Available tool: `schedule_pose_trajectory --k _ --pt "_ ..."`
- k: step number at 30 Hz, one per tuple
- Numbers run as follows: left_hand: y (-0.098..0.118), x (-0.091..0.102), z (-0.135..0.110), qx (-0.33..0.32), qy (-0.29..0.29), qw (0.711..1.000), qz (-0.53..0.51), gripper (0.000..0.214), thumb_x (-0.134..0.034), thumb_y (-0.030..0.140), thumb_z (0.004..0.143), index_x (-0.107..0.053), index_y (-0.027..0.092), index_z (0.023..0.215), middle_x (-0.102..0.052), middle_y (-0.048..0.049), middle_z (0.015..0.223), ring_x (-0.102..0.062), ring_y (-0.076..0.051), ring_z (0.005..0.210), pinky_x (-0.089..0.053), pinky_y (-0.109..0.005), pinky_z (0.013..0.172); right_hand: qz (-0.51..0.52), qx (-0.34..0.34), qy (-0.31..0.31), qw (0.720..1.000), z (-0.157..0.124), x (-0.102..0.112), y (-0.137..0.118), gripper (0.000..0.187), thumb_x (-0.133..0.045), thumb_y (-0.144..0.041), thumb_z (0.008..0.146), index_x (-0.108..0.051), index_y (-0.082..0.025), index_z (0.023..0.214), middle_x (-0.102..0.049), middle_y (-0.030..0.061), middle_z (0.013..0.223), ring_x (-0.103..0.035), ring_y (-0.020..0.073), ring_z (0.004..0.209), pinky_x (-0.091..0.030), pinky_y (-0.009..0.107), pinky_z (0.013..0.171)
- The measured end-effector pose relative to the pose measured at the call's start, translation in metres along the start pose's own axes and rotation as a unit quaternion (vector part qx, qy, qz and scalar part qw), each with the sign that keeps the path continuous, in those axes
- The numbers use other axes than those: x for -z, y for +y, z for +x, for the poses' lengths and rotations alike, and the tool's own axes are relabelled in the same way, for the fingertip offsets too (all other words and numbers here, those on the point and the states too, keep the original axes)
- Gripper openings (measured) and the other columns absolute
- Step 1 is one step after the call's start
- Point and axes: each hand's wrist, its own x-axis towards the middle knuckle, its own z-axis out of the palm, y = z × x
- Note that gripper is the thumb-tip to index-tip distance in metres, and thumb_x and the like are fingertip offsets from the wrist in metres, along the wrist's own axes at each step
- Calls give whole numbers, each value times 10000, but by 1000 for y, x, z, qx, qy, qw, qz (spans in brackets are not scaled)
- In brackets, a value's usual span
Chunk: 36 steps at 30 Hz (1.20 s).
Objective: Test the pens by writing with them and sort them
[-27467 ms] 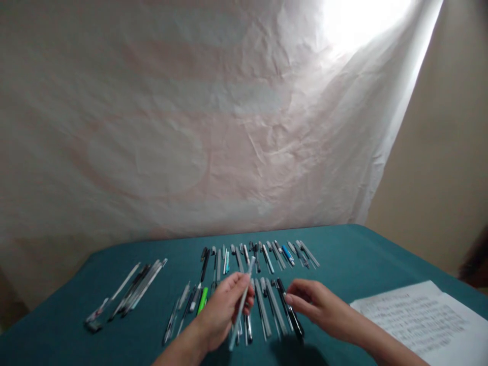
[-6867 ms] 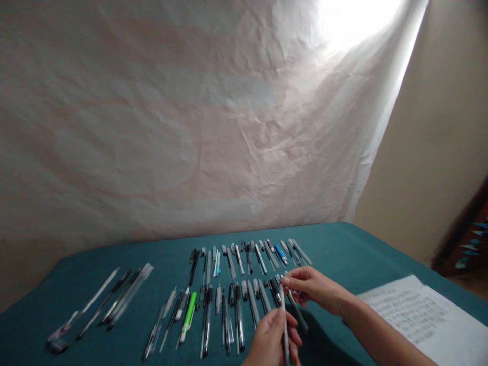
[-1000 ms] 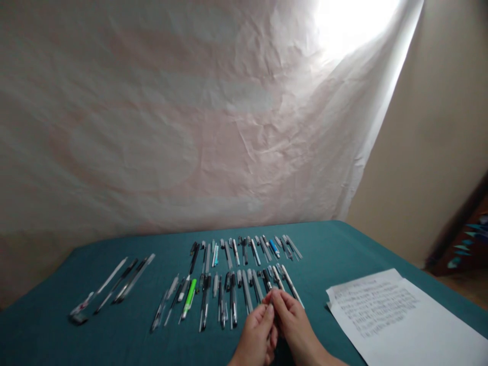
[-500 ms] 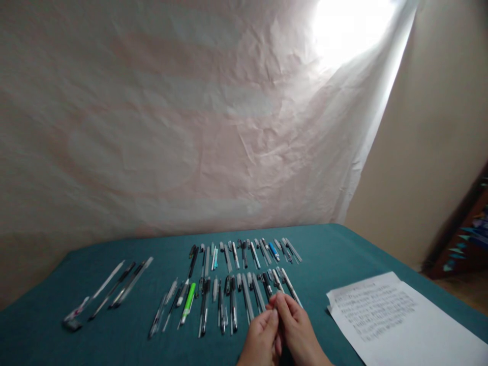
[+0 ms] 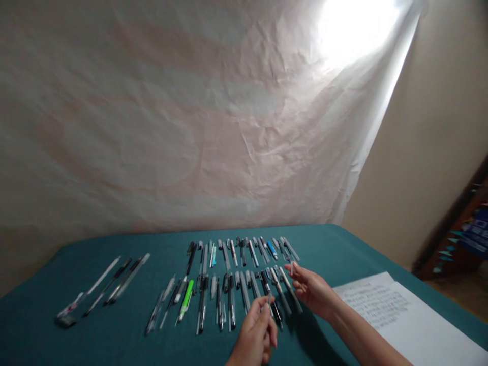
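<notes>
My left hand (image 5: 256, 331) is closed on a slim pen (image 5: 269, 300), whose pale end sticks up past the thumb; the rest of it is hidden in the fingers. To the right, my right hand (image 5: 314, 291) pinches a small translucent pen cap (image 5: 292, 268) above the right end of the near row. Below and between the hands lie a black pen (image 5: 277, 311) and a white-topped pen (image 5: 281, 291). A bright green pen (image 5: 186, 300) lies farther left in the same row.
A far row of pens and caps includes a blue one (image 5: 272, 249). At left lie several separate pens (image 5: 122, 284) and a dark-ended item (image 5: 66, 320). Handwritten paper sheets (image 5: 427, 325) rest at right on the green tablecloth (image 5: 110, 345). A pale sheet (image 5: 171, 127) hangs behind.
My hands were together over the near row and have now come apart. The right hand has moved right and farther away with the cap; the left stays low with the pen.
</notes>
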Motion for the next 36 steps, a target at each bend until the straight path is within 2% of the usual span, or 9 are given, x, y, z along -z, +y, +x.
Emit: schedule_pose_trajectory --k 6,8,10,12,15,19,25,30,36 --pt "-4 2 2 -1 3 1000 0 391 -391 512 809 -354 184 1018 -452 89 469 -143 -31 298 -90 -164 279 69 -78 -74 992 13 15 -3 166 -586 -217 788 -553 -102 903 -495 -40 599 -429 -5 408 -386 68 379" --pt "-5 3 2 -2 3 1000 0 379 -390 506 813 -353 185 1010 -455 88 466 -142 -32 300 -103 -160 275 28 -77 -78 994 16 18 -4 162 -593 -231 783 -553 -106 877 -510 -33 618 -440 -7 425 -392 65 406" --pt "-6 4 3 -5 2 1000 -1 367 -389 506 814 -356 186 993 -457 87 460 -142 -32 299 -113 -158 274 -90 -31 -68 993 20 21 -7 191 -592 -287 777 -553 -121 864 -532 -23 646 -466 4 463 -410 83 450" --pt "-7 4 4 -5 -1 1000 -5 360 -394 511 809 -364 189 968 -458 87 460 -140 -30 301 -111 -158 275 -275 56 -46 959 28 24 -10 243 -557 -371 779 -557 -137 848 -548 -18 663 -489 30 500 -420 123 481" --pt "-8 4 4 -2 1 1000 -16 367 -425 528 786 -376 195 933 -460 88 464 -133 -25 304 -100 -156 280 -463 144 -13 874 46 30 -12 290 -527 -421 760 -568 -134 745 -531 -28 587 -474 67 484 -392 173 471" --pt "-5 2 2 7 13 999 -37 421 -482 562 732 -388 198 922 -467 90 480 -134 -15 313 -85 -152 296 -547 160 29 821 68 35 -8 198 -561 -329 712 -564 -131 694 -502 -41 495 -464 94 452 -348 204 469" --pt "-1 2 0 24 29 998 -55 431 -527 543 708 -396 193 921 -479 86 511 -183 -7 326 -78 -156 318 -648 200 102 728 73 33 1 157 -550 -283 701 -568 -144 630 -586 29 612 -514 145 602 -327 239 578" --pt "-1 2 1 19 26 998 -57 398 -515 526 728 -402 193 916 -484 86 512 -181 -6 321 -66 -165 321 -686 202 135 686 72 27 1 175 -534 -280 723 -585 -150 618 -613 70 644 -531 164 622 -319 246 586" --pt "0 0 -1 26 36 997 -63 400 -517 533 727 -411 190 905 -469 86 510 -201 -10 331 -70 -169 337 -688 202 149 681 69 26 4 218 -509 -304 744 -589 -155 607 -611 77 622 -537 170 596 -309 250 567"
